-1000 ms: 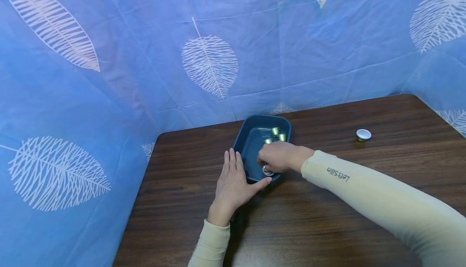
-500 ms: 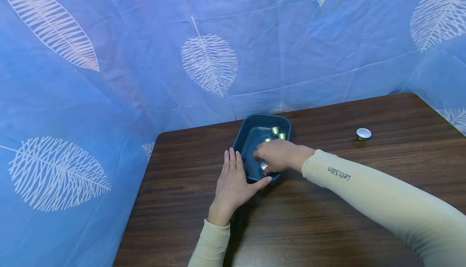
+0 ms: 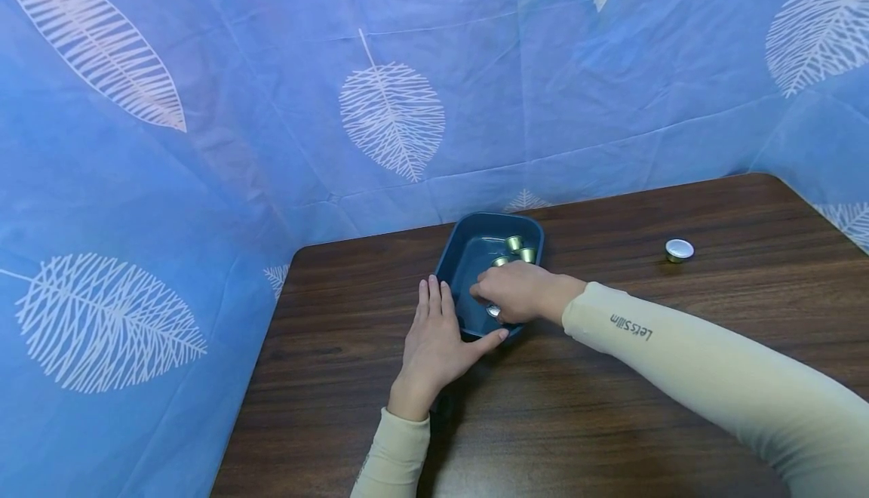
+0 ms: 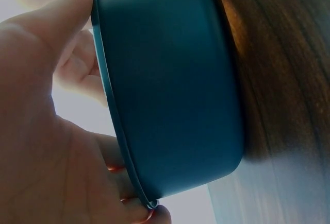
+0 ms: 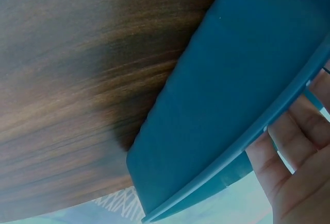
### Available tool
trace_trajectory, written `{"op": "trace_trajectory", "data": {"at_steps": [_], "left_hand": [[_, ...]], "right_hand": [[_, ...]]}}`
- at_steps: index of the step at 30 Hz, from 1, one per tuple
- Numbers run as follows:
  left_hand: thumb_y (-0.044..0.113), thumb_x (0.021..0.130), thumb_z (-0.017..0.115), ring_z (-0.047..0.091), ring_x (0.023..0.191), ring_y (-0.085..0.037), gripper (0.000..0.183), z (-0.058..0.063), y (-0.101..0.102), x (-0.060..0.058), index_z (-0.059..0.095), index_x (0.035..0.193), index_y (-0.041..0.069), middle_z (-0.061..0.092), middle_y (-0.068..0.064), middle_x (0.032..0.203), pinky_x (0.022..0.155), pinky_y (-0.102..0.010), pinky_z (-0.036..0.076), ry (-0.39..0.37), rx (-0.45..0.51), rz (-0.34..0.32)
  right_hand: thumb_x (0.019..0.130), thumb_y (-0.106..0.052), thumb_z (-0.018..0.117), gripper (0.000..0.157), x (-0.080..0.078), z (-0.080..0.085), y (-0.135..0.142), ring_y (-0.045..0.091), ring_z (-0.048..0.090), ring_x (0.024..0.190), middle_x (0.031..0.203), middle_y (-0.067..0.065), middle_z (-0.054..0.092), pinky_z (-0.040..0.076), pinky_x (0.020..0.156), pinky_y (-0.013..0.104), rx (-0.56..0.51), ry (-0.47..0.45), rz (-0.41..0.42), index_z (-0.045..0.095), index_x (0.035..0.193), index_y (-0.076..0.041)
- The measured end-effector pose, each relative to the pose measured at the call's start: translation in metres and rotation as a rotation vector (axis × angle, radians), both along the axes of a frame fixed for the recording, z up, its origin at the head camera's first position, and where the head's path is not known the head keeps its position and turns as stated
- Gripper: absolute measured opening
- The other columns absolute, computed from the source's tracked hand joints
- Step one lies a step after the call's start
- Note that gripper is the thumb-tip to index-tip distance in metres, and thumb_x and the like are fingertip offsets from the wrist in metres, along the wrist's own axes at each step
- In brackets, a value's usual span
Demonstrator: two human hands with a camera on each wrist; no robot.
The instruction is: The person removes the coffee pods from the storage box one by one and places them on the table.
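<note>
- Left hand (image 3: pixel 434 343): my grip is wide. Fingers lie straight along the left rim of the blue tray (image 3: pixel 475 253); the thumb stretches along its near end. The left wrist view shows that thumb on the rim.
- Right hand (image 3: pixel 519 290): my grip is narrow. I pinch a silver-faced capsule (image 3: pixel 493 310) inside the tray, near its close end. Cannot tell whether it touches the tray floor.
- Right wrist view: my fingers reach over the long side; the wall hides the tips.
- Three gold capsules (image 3: pixel 514 244) sit inside the tray by the right side, beyond my right hand, which partly covers the nearest.
- One white-lidded capsule (image 3: pixel 680 250) stands on the table, lid up, well apart to the tray's right.
- Tray stands on the dark wood-grain table (image 3: pixel 326 377), near its far edge.
- Pale sleeves cover both arms; the right sleeve (image 3: pixel 645 328) bears dark lettering.
- Behind: blue cloth (image 3: pixel 265 68) with white leaf prints.
</note>
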State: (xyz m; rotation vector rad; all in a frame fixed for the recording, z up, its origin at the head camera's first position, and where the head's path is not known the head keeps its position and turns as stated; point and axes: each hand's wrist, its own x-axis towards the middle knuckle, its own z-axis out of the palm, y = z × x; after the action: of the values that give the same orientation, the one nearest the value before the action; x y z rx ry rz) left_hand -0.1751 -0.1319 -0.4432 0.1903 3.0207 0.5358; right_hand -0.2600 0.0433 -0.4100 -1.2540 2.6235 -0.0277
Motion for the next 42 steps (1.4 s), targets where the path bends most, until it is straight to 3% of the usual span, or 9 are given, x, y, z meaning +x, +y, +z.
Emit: {"op": "trace_trajectory", "data": {"at_steps": [17, 22, 26, 37, 42], "left_hand": [[0.083, 0.089, 0.064, 0.008, 0.169, -0.040, 0.123, -0.002, 0.000, 0.000, 0.024, 0.170, -0.001, 0.012, -0.022, 0.180, 0.134, -0.054, 0.025, -0.001, 0.007, 0.014], [0.083, 0.088, 0.064, 0.009, 0.169, -0.041, 0.124, -0.003, 0.000, 0.000, 0.025, 0.169, -0.001, 0.013, -0.023, 0.180, 0.133, -0.055, 0.027, 0.008, 0.003, 0.013], [0.082, 0.088, 0.066, 0.009, 0.169, -0.041, 0.124, -0.003, 0.001, 0.001, 0.024, 0.169, -0.002, 0.013, -0.023, 0.180, 0.133, -0.056, 0.028, 0.012, 0.014, 0.016], [0.082, 0.087, 0.068, 0.009, 0.169, -0.040, 0.126, -0.005, 0.002, 0.000, 0.023, 0.170, -0.002, 0.013, -0.024, 0.180, 0.132, -0.056, 0.029, 0.024, 0.031, 0.015], [0.082, 0.086, 0.068, 0.009, 0.169, -0.040, 0.127, -0.005, 0.001, 0.000, 0.022, 0.170, -0.001, 0.012, -0.023, 0.180, 0.132, -0.056, 0.029, 0.025, 0.041, 0.017]], "right_hand": [[0.092, -0.016, 0.086, 0.029, -0.005, 0.010, 0.010, 0.013, 0.070, 0.086, 0.099, 0.001, 0.075, 0.066, 0.089, 0.040, -0.098, 0.043, -0.002, 0.078, 0.120, -0.009], [0.092, -0.016, 0.085, 0.013, -0.007, 0.016, 0.018, 0.010, 0.063, 0.078, 0.091, -0.002, 0.069, 0.064, 0.081, 0.035, -0.152, 0.034, -0.055, 0.077, 0.102, -0.014], [0.092, -0.017, 0.086, 0.012, -0.010, 0.021, 0.029, 0.011, 0.059, 0.078, 0.090, -0.002, 0.068, 0.060, 0.076, 0.034, -0.215, 0.024, -0.107, 0.075, 0.098, -0.016], [0.091, -0.017, 0.084, 0.012, -0.010, 0.035, 0.077, 0.020, 0.070, 0.098, 0.106, 0.000, 0.074, 0.060, 0.087, 0.049, -0.476, 0.027, -0.310, 0.079, 0.102, -0.018], [0.093, -0.019, 0.082, 0.014, -0.009, 0.035, 0.101, 0.023, 0.072, 0.098, 0.109, 0.002, 0.075, 0.059, 0.087, 0.051, -0.541, 0.051, -0.386, 0.079, 0.107, -0.017]]}}
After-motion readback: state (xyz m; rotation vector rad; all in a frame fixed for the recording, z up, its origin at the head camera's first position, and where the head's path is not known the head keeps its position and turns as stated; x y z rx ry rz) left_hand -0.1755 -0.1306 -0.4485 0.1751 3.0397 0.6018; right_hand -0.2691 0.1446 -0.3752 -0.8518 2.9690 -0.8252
